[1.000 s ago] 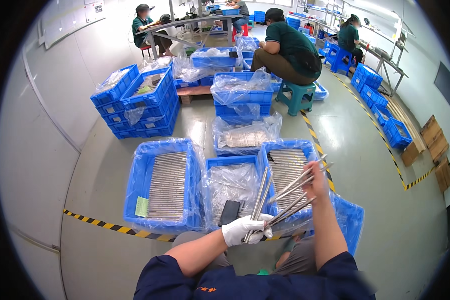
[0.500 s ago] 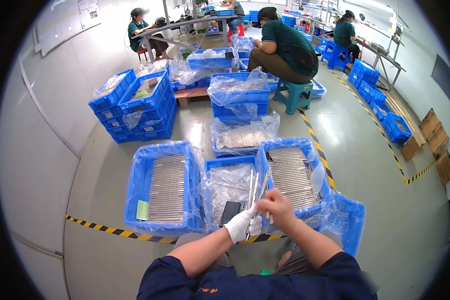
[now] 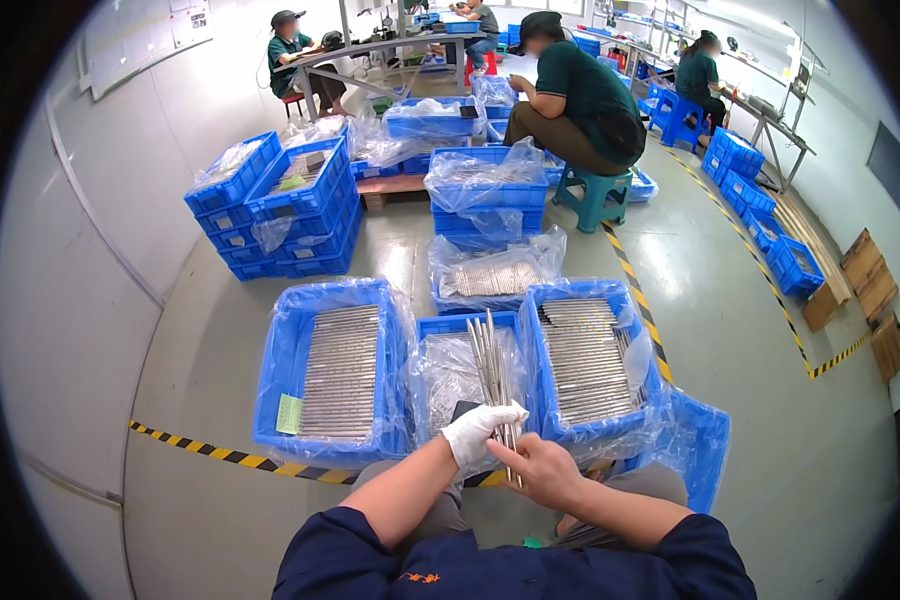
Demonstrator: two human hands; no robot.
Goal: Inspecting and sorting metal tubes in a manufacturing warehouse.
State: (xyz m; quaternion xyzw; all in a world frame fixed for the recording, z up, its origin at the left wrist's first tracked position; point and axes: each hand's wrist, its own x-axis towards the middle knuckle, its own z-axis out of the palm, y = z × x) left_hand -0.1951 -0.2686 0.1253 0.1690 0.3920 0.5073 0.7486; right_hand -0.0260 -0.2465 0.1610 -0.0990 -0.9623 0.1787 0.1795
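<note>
A bundle of several slim metal rods (image 3: 488,358) stands up from my hands, slightly fanned at the top. My left hand (image 3: 472,434), in a white glove, is closed round the bundle. Bare and just below it, my right hand (image 3: 544,472) has its fingers against the lower part of the rods. Behind the bundle is the middle blue crate (image 3: 467,323), lined with clear plastic. A dark flat object (image 3: 462,410) in it is partly hidden by the glove. Rows of metal rods fill the left crate (image 3: 269,375) and the right crate (image 3: 652,365).
A blue crate (image 3: 708,440) sits low at the right. Farther off are a crate of rods (image 3: 495,278) and stacked blue crates (image 3: 300,235). A co-worker (image 3: 585,100) sits on a green stool (image 3: 592,197). Black-and-yellow tape (image 3: 220,459) marks the floor.
The few separate rods have become a thicker bundle gathered in my left hand. My right hand has moved down from the rods' side to their lower part.
</note>
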